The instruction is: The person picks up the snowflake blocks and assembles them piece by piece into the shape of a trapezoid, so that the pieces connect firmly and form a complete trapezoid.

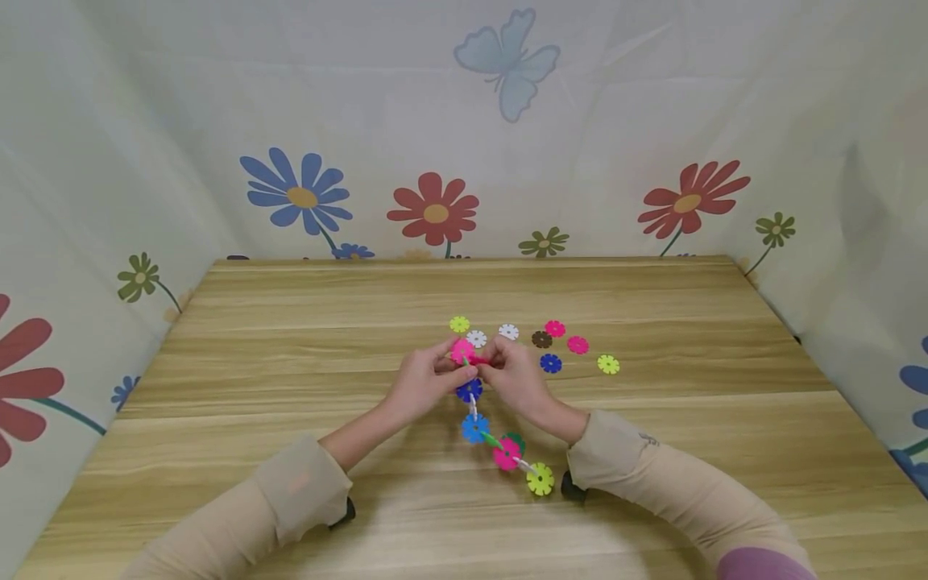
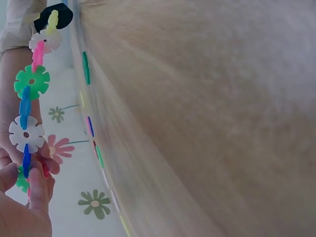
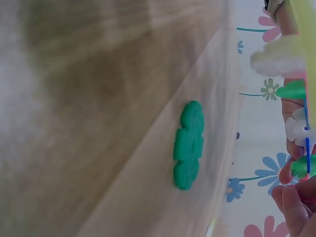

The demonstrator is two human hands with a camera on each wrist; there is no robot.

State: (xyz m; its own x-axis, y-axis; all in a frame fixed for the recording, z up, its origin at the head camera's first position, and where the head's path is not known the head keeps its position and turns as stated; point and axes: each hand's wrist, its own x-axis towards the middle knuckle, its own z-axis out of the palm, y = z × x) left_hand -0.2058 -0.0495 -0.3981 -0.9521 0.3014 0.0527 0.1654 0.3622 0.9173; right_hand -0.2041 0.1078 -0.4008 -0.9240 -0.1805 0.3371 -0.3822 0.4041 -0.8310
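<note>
Both hands meet over the middle of the table at the upper end of a chain of flower-shaped interlocking discs. The left hand (image 1: 424,383) pinches the chain near a pink disc (image 1: 462,350) and a dark blue disc (image 1: 470,391). With thumb and fingers the right hand (image 1: 518,379) pinches a red-pink disc (image 1: 480,361) against that end; the fingers partly hide it. From there the chain hangs toward the person through a light blue disc (image 1: 475,428) and another pink disc (image 1: 507,454) to a yellow disc (image 1: 540,479). A white disc (image 2: 26,134) shows edge-joined in the left wrist view.
Loose discs lie beyond the hands: yellow (image 1: 460,324), white (image 1: 509,331), brown (image 1: 541,339), dark blue (image 1: 551,363), pink (image 1: 577,345) and yellow at the right (image 1: 608,364). A green disc (image 3: 189,145) lies on the table beneath the chain. Flower-printed cloth (image 1: 580,145) surrounds the table.
</note>
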